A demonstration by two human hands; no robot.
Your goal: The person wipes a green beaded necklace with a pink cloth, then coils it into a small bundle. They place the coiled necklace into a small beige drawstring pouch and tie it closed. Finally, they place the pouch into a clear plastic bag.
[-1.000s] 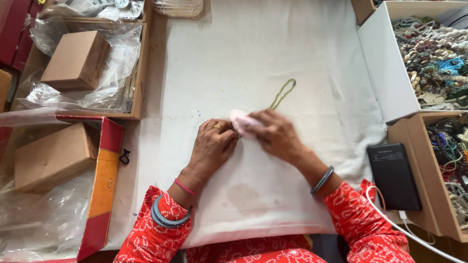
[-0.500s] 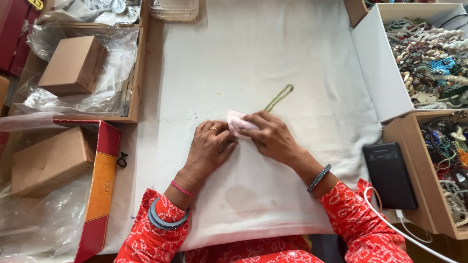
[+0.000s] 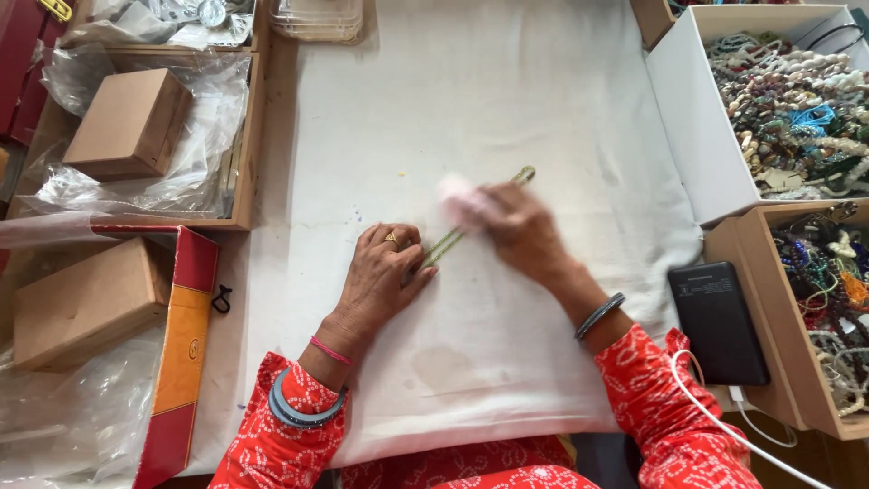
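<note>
Right hand (image 3: 520,226) has slid up along the green bead strand (image 3: 471,222) since the earlier frame, taking the small pink cloth (image 3: 460,201) from near the left hand toward the strand's far loop; motion-blurred now. It is closed around the cloth, pressing it onto the strand.

Left hand (image 3: 385,272) lies flat on the white table cloth (image 3: 507,100), fingers together, pinning the strand's near end under the fingertips. It grips nothing else.

Strand runs diagonally from the left fingertips up and right, ending at a narrow loop just beyond the pink cloth. Mid part is hidden under the right hand.

Progress, as a judgement: wiping is under way, cloth is almost at the far end of the strand, near stretch is exposed, only the loop tip lies ahead of it. Can't tell how clean the beads are.

Right of the strand: white box of mixed beads (image 3: 787,100), a brown box of beads (image 3: 828,299) below it, black power bank (image 3: 720,321) with white cable. Left of the strand: cardboard boxes (image 3: 127,122) in plastic wrap.
</note>
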